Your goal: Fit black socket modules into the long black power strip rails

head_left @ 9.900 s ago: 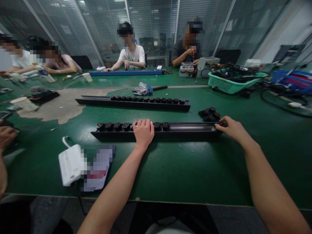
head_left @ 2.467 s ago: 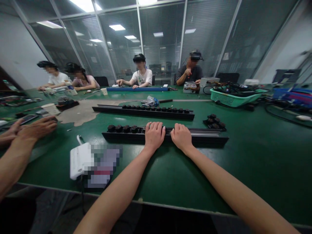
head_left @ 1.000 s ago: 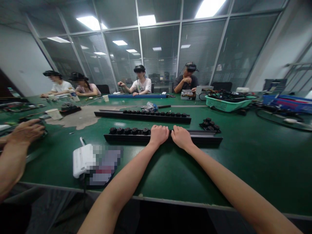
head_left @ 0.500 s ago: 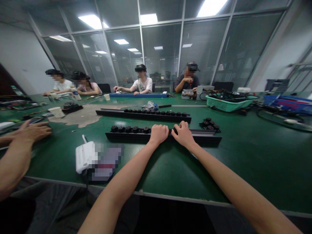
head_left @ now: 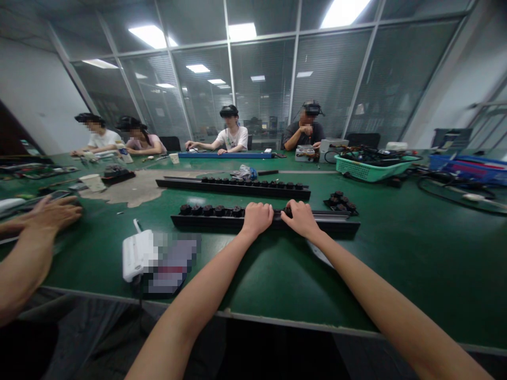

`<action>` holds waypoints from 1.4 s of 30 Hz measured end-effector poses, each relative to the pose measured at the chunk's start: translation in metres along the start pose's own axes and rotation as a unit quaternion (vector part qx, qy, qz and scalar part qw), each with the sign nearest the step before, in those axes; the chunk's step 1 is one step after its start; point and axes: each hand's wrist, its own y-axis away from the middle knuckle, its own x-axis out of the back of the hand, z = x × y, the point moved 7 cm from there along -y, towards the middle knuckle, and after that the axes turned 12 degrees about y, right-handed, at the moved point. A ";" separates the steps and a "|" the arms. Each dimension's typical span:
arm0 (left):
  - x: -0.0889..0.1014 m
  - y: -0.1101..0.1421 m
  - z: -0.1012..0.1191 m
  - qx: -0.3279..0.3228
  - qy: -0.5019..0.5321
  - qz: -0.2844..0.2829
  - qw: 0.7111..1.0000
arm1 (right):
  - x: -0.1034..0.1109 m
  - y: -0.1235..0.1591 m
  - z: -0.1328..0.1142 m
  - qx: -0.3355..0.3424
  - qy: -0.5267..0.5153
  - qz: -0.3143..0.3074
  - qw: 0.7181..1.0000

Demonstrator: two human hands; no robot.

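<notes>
Right hand [head_left: 301, 219]: shifted, since about ten seconds ago, from the right end of the near black rail [head_left: 336, 227] to mid-frame, just beside the left hand [head_left: 259, 217]; its finger and thumb appear closed around one round black unit [head_left: 288, 211] over the channel.
Left hand: curled over the rail's middle, presumably to steady it; its grip hides what lies beneath, so whether it clasps anything cannot be told.
Near rail: one, centre of frame, lengthwise on the desk [head_left: 277, 295], probably so both hands reach its channel; five round units [head_left: 208, 210] stand in a row at its left end.
Far rail [head_left: 237, 189]: one, roughly parallel behind the first, bearing about a dozen similar units, too small to count surely.
Loose cluster [head_left: 341, 200]: right of centre, roughly half a dozen black units, overlapping, likely kept within right-hand reach.
White device [head_left: 137, 253] and phone [head_left: 170, 269]: one each, lower left.
Co-workers: four people [head_left: 232, 134] across the top; another's hand [head_left: 59, 214], left edge.
</notes>
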 end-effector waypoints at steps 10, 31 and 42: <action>0.000 0.001 0.001 -0.006 -0.009 0.003 1.000 | 0.003 0.002 0.004 0.008 0.039 0.001 0.999; 0.001 0.001 0.001 -0.010 0.001 0.001 1.000 | 0.005 0.001 0.008 -0.027 0.069 -0.036 0.997; 0.000 0.001 0.001 -0.014 -0.008 -0.003 1.000 | 0.010 0.004 0.007 -0.073 0.059 -0.064 0.994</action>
